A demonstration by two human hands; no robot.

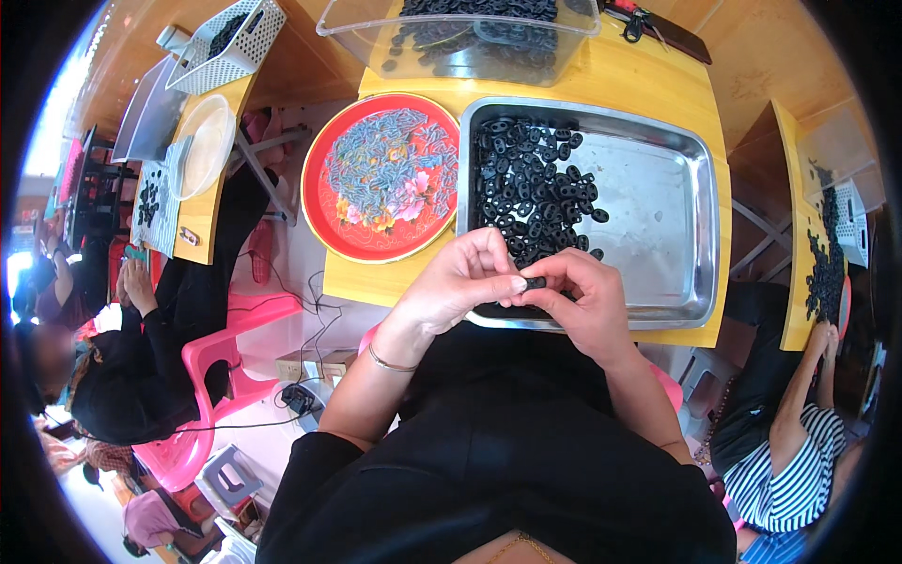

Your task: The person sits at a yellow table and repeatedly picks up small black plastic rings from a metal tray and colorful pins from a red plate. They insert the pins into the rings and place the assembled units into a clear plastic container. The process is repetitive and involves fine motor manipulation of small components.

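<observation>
Over the near edge of the metal tray (601,105), my two hands meet in front of my chest. A small black plastic part (535,282) is pinched between their fingertips. My left hand (465,280) closes thumb and fingers at its left end, and my right hand (587,299) grips its right end with thumb and forefinger. Whether a tiny pin is also between the fingers is hidden. Many loose black oval parts with two holes (536,179) lie heaped in the tray's left half. Beside it, a red round flowered tray (318,179) carries scattered thin grey-blue pins (390,141).
A clear plastic bin (460,64) of black parts stands at the back of the yellow table (366,288). Red-handled snips (635,23) lie behind it. Co-workers sit at side tables, left and right. A pink chair (221,367) and cables are on the left.
</observation>
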